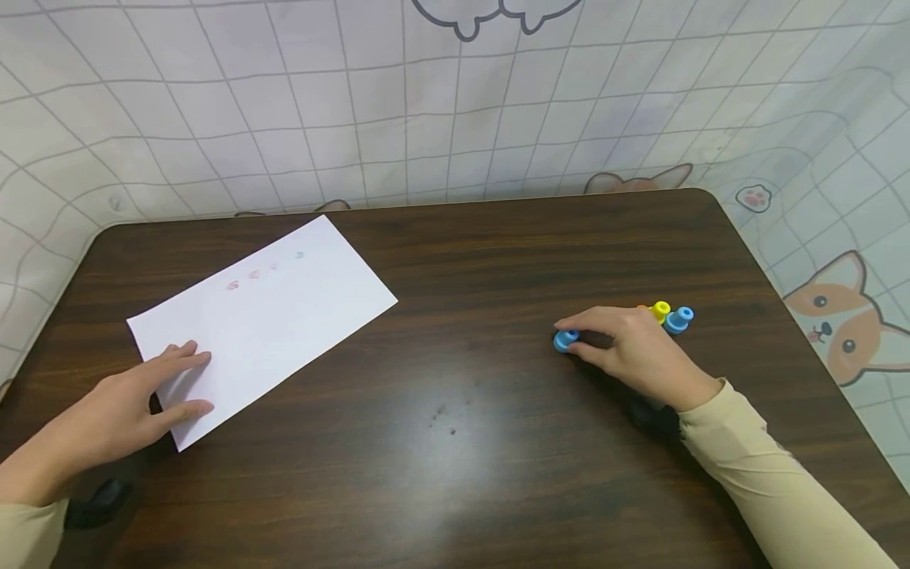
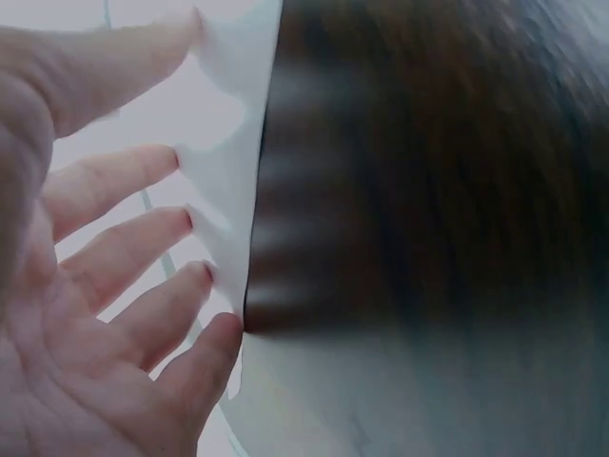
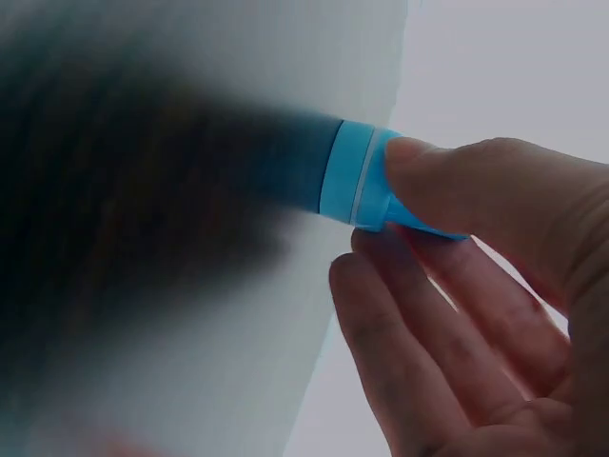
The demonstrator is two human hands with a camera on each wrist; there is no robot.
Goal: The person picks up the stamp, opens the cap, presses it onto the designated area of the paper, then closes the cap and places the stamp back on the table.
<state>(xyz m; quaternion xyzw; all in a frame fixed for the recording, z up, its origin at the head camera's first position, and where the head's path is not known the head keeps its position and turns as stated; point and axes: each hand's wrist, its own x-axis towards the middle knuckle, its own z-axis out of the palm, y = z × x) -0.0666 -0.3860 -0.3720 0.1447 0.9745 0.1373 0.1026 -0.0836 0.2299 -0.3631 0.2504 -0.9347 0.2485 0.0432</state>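
A white sheet of paper (image 1: 284,316) lies aslant on the left half of the table, bearing a row of small faint marks (image 1: 253,275) near its far edge. My left hand (image 1: 135,407) rests its fingertips on the near left end of the sheet, fingers spread; the left wrist view shows those fingers (image 2: 143,238) by the paper's edge. At right, my right hand (image 1: 633,352) pinches a small blue stamp (image 1: 565,341) between thumb and fingers. In the right wrist view the stamp (image 3: 350,171) has its wide end towards the table. Its underside is hidden.
Just beyond the right hand stand a yellow stamp (image 1: 660,309) and another blue stamp (image 1: 679,319), with a bit of orange partly hidden behind the hand. The dark wooden table (image 1: 455,253) ends at a grid-patterned white curtain (image 1: 426,111).
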